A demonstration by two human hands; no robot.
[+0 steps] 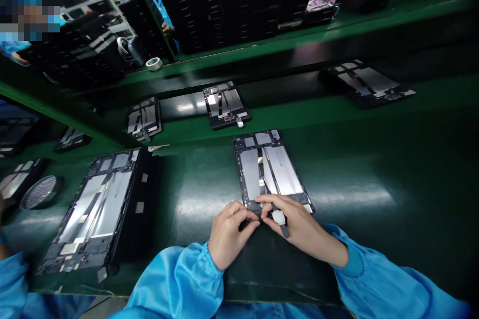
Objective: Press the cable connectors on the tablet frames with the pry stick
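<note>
An open tablet [286,169] lies in front of me, its silver inner panels facing up and a dark ribbon strip running down the middle. At its near edge, my left hand [231,232] is closed, thumb and fingers pinched by the corner; whatever is between them is too small to make out. Closed beside it, my right hand [299,227] has its fingertips on the same edge. A slim dark tool, seemingly tweezers [285,231], lies across the right hand's grip. Near it shows a small white piece [279,217]. The fingers hide the tablet's near edge.
A tall stack of open tablets [101,199] stands on the left beside a round dish [41,193]. More tablets lie along the back, including one at the centre [225,104] and one at right [368,82]. A tape roll [153,64] sits on the ledge. Other people work beyond and at left.
</note>
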